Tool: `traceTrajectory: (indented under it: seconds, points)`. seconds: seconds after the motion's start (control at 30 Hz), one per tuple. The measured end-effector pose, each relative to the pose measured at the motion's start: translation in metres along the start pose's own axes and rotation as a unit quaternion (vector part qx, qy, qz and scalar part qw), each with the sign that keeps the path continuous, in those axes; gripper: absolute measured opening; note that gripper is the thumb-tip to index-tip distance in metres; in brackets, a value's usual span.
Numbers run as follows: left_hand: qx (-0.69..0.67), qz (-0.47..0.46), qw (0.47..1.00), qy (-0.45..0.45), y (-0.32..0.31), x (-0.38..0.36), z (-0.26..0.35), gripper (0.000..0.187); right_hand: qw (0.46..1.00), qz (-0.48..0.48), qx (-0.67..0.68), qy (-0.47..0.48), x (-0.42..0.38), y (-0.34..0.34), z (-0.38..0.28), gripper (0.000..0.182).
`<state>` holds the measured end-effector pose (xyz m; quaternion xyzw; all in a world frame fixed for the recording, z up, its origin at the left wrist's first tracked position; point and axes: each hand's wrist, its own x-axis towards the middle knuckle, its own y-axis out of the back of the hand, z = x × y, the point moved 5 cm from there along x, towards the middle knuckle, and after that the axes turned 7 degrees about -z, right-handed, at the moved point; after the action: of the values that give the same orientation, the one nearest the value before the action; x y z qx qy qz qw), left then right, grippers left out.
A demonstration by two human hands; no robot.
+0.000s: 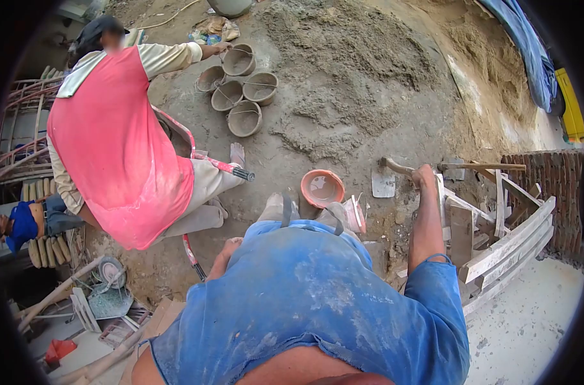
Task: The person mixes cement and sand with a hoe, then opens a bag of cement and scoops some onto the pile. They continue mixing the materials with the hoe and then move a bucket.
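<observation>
My right hand is wrapped round the wooden handle of a hoe. The hoe's flat grey blade rests on the muddy ground. My left hand hangs at my left side by my thigh, its fingers mostly hidden. In front of my feet stands an orange bucket with grey residue inside. Just right of my foot lies a torn white and red packet. Beyond my right hand is a second tool with a metal blade and a long wooden handle.
A co-worker in a pink shirt stands at left beside a red-handled wheelbarrow, one hand at several mortar buckets. A large heap of wet mortar spreads ahead. Wooden frames and a brick stack stand at right.
</observation>
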<state>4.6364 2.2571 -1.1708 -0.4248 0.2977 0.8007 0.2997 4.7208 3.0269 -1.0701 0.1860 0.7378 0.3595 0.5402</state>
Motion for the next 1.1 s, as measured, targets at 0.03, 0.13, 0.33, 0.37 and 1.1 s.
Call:
traceTrajectory:
  seconds: [0.03, 0.13, 0.33, 0.37, 1.1]
  points:
    - [-0.004, -0.002, 1.000, -0.001, -0.002, -0.020, 0.030, 0.028, 1.000, -0.005, 0.000, -0.001, -0.002, 0.000, -0.004, 0.025]
    - [-0.007, -0.006, 1.000, -0.007, -0.006, -0.044, 0.087, 0.028, 0.994, -0.065, 0.084, -0.031, -0.037, 0.008, -0.022, 0.020]
    - [-0.014, -0.035, 0.999, -0.038, 0.009, -0.006, 0.143, 0.030, 0.982, -0.138, 0.091, -0.095, -0.030, -0.024, -0.022, 0.018]
    - [-0.085, -0.048, 0.995, -0.032, 0.010, -0.001, 0.153, 0.032, 0.982, -0.131, 0.087, -0.104, -0.031, -0.026, -0.023, 0.018]
    - [-0.451, -0.170, 0.876, -0.028, 0.037, 0.019, 0.241, 0.057, 0.986, -0.062, 0.057, -0.146, -0.039, -0.038, -0.040, 0.028]
